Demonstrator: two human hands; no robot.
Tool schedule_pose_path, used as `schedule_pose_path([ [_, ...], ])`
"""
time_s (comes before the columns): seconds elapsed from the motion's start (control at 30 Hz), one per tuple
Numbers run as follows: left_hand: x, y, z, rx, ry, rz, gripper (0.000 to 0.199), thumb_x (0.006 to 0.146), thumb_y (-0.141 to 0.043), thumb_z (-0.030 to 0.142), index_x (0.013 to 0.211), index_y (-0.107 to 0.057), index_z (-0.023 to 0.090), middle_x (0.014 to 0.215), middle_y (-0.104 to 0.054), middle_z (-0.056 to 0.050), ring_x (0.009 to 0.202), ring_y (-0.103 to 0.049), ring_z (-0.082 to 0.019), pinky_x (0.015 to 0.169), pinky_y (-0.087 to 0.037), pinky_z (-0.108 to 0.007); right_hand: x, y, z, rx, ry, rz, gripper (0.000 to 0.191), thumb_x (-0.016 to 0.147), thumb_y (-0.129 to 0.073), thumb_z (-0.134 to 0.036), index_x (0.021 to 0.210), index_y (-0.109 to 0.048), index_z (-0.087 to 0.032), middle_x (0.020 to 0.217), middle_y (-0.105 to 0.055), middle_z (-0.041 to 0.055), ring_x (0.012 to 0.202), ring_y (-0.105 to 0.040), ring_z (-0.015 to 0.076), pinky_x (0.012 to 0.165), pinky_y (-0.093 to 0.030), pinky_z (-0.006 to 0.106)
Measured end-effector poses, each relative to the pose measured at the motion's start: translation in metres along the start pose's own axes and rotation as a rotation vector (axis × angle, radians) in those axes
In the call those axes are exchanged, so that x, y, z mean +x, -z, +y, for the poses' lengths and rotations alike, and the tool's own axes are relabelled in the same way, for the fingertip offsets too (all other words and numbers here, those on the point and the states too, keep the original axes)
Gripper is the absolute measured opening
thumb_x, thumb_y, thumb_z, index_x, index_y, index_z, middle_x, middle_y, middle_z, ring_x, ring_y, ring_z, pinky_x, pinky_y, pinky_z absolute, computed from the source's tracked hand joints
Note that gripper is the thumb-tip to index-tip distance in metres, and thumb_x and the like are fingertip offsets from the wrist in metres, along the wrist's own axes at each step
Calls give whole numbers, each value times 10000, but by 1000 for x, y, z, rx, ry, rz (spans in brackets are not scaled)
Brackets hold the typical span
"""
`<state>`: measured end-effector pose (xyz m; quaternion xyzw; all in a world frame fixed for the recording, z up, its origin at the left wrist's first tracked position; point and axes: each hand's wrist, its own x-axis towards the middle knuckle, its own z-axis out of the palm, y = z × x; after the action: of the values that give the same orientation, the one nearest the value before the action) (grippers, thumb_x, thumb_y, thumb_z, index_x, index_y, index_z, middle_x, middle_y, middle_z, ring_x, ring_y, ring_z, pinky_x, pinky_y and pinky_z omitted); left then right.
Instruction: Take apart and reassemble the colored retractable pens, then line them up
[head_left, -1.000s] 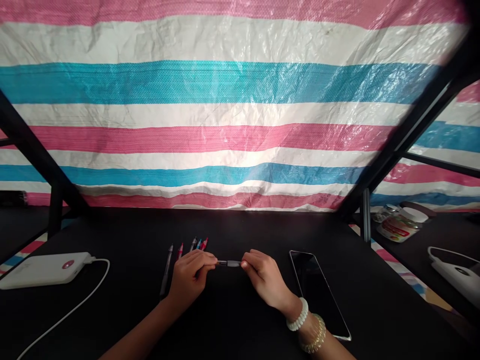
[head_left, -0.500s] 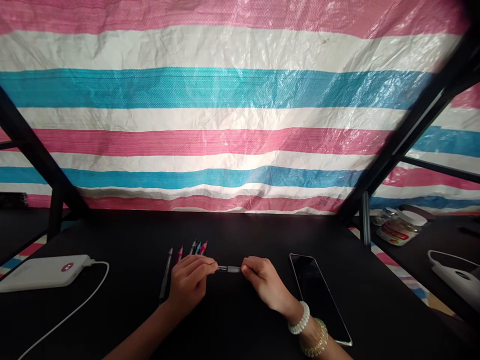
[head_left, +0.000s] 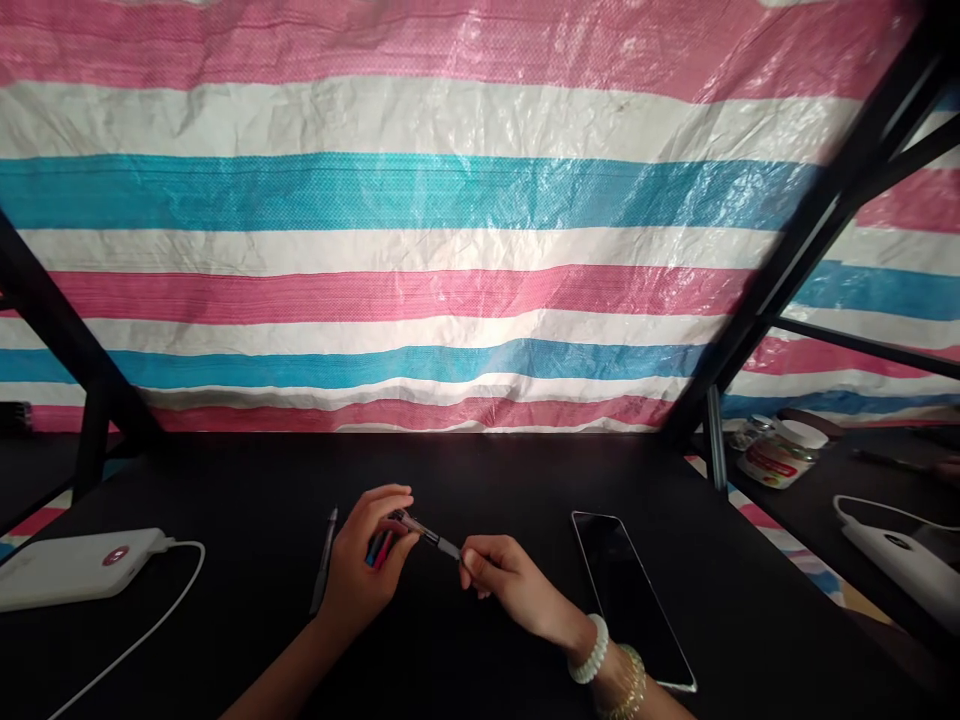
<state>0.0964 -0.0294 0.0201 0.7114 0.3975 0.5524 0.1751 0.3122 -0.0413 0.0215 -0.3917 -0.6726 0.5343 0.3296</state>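
Grey-and-black pen (head_left: 424, 534), light and stiff, is pinched between the right hand (head_left: 514, 585) and left hand (head_left: 366, 560), best held along its barrel.

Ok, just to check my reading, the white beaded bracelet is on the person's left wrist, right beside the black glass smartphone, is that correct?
Not quite: the head view shows the white beaded bracelet on the wrist of the person's right hand, not the left. The rest holds, as it does lie beside the black glass smartphone.
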Motion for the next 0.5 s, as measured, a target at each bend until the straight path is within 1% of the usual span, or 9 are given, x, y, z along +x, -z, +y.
schedule_pose_path([
  [0.07,0,-1,-3,-170,124,30,358,832,-636,198,1181,-567,237,1356,-519,-119,983,-669,-222,770,-607,-345,-2,-6,-1,-59,27,-43,382,977,-450,-403,754,-640,-159,639,-483,-24,592,-439,110,571,-346,220],
  [0.1,1,-2,-3,-247,182,35,379,834,-640,222,1201,-546,237,1365,-513,-125,965,-678,-215,772,-610,-349,-3,-9,-1,-94,27,-62,358,978,-456,-380,783,-660,-159,638,-486,-27,584,-434,105,560,-336,217],
  [0.13,1,-3,-3,-309,237,32,392,833,-646,245,1208,-533,233,1327,-549,-125,939,-688,-210,777,-611,-358,-4,-10,-2,-122,26,-76,337,975,-465,-358,803,-675,-158,636,-490,-30,579,-434,101,555,-332,214],
  [0.2,3,-5,-1,-400,342,8,424,816,-670,286,1206,-517,221,1164,-659,-105,890,-706,-213,779,-609,-371,-6,-12,-4,-147,16,-94,305,967,-482,-322,823,-693,-154,637,-501,-31,575,-441,96,550,-333,209],
  [0.27,5,-6,3,-456,455,-15,487,789,-704,315,1218,-495,214,1020,-720,-81,875,-719,-226,789,-602,-381,-6,-12,-5,-138,-1,-108,287,955,-494,-293,826,-705,-147,635,-508,-29,579,-456,96,547,-340,205],
  [0.37,5,-8,9,-515,603,-21,558,763,-736,347,1236,-474,210,972,-744,-78,901,-724,-244,799,-586,-374,-6,-12,-5,-140,-15,-136,262,934,-507,-250,832,-725,-145,641,-524,-24,585,-480,97,550,-357,202],
  [0.43,5,-9,11,-541,651,-27,558,762,-740,356,1234,-478,211,966,-745,-75,875,-726,-236,779,-578,-356,-6,-11,-5,-165,-13,-151,249,921,-518,-235,829,-733,-150,657,-540,-20,589,-495,98,561,-372,205],
  [0.5,4,-11,10,-562,665,-22,571,761,-745,349,1246,-475,218,960,-744,-70,825,-724,-216,755,-570,-344,-5,-11,-6,-163,-20,-158,229,919,-527,-243,847,-725,-155,674,-555,-17,600,-508,104,568,-380,210],
])
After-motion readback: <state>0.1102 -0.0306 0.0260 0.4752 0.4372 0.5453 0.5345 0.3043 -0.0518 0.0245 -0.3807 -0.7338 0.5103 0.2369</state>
